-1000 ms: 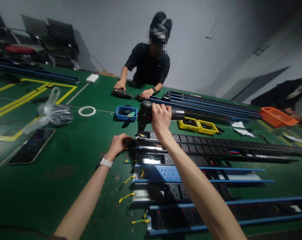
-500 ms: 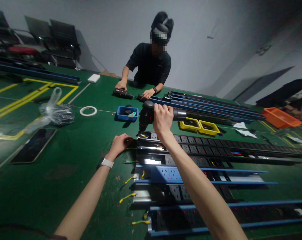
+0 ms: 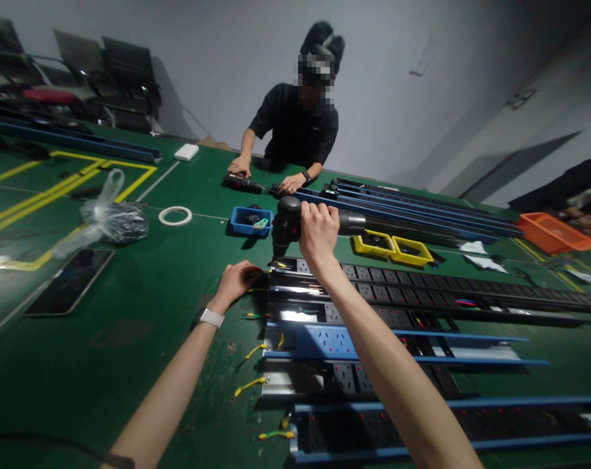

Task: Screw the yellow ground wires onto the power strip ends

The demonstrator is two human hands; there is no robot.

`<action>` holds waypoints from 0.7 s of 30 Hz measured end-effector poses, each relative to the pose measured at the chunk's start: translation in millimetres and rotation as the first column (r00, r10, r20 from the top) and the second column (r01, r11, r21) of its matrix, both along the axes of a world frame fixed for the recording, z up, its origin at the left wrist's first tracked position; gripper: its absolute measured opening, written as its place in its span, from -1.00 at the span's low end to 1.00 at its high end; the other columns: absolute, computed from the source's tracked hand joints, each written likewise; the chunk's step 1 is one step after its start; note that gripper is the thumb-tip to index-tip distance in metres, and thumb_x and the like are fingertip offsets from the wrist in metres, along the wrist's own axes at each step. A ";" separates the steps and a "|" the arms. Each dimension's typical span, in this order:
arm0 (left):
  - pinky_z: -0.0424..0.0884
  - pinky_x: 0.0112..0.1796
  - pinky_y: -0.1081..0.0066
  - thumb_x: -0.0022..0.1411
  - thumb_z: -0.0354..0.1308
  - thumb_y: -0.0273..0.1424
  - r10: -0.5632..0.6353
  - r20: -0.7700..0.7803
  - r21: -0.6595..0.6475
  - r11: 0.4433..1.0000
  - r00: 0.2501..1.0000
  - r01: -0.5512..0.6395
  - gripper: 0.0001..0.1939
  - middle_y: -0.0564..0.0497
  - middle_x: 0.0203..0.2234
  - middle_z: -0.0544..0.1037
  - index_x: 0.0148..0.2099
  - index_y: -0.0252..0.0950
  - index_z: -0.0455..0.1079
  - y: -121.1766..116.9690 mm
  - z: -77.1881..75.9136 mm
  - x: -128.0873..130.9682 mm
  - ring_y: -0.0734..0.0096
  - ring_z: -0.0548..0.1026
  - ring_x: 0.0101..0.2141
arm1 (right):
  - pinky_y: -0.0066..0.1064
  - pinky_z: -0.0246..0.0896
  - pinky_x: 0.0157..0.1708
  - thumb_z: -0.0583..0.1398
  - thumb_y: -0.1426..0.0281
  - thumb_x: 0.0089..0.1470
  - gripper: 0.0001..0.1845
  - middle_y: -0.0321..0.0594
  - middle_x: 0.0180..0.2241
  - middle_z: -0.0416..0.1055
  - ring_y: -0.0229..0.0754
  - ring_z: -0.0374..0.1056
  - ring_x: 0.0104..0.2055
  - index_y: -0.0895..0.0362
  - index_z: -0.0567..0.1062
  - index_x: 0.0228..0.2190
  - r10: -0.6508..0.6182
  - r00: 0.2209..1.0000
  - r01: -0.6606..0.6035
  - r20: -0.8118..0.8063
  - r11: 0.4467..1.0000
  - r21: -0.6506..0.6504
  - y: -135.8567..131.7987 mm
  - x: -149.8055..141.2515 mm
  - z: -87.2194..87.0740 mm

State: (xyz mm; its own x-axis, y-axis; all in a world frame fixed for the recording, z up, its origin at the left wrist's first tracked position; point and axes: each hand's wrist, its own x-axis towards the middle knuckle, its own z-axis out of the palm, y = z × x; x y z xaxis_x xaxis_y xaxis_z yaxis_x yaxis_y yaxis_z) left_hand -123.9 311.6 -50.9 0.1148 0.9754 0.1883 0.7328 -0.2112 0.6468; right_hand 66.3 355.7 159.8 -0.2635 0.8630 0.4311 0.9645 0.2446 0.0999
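My right hand is wrapped round the handle of a black cordless drill. The drill points down, its tip at the left end of the farthest black power strip. Beside that end, my left hand has its fingers closed on a thin yellow-green wire, mostly hidden by the fingers. Nearer to me lie several more strips, among them one with blue sockets. Short yellow-green wires stick out from their left ends.
A blue bin and two yellow bins stand beyond the strips. Across the table a co-worker holds another drill. A phone, a plastic bag and a white tape ring lie left; an orange bin stands right.
The whole view has shifted slightly. My hands and the drill stay in the same place at the strip's end; nothing has been taken up or let go.
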 end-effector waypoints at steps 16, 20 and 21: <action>0.20 -0.29 0.49 0.31 0.08 -0.16 0.005 -0.055 0.006 1.000 0.998 -0.005 -0.70 0.01 -0.19 0.57 -0.09 -0.13 0.56 0.3 3.0 0.8 0.48 0.48 -0.27 | -0.28 -0.08 0.01 -0.12 0.50 0.26 -0.64 -0.05 -0.16 0.45 -0.16 0.23 -0.05 0.19 0.43 -0.14 -0.020 1.000 0.020 -0.016 1.000 0.019 2.3 4.7 -4.6; 0.19 -0.30 0.49 0.31 0.07 -0.15 0.007 -0.058 -0.006 1.000 0.998 -0.007 -0.69 0.00 -0.20 0.57 -0.09 -0.13 0.56 1.0 2.5 0.9 0.47 0.48 -0.28 | -0.29 -0.07 0.00 -0.11 0.50 0.26 -0.65 -0.06 -0.16 0.46 -0.17 0.23 -0.06 0.18 0.43 -0.15 -0.028 1.000 0.028 -0.012 0.999 0.023 2.6 5.0 -4.7; 0.20 -0.29 0.49 0.31 0.07 -0.15 0.010 -0.057 -0.006 1.000 0.998 -0.011 -0.70 0.01 -0.20 0.57 -0.09 -0.13 0.56 1.2 2.2 0.9 0.47 0.48 -0.28 | -0.29 -0.07 0.00 -0.11 0.51 0.26 -0.65 -0.06 -0.17 0.46 -0.17 0.23 -0.06 0.19 0.44 -0.15 -0.021 1.000 0.022 -0.022 0.999 0.027 2.8 5.1 -4.8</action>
State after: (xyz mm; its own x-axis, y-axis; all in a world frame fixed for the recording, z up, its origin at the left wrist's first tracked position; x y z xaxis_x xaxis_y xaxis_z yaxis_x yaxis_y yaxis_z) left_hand -123.0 312.8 -48.7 0.1148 0.9777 0.1757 0.7705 -0.1992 0.6055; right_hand 71.3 358.5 155.0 -0.2352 0.8563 0.4598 0.9715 0.2211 0.0853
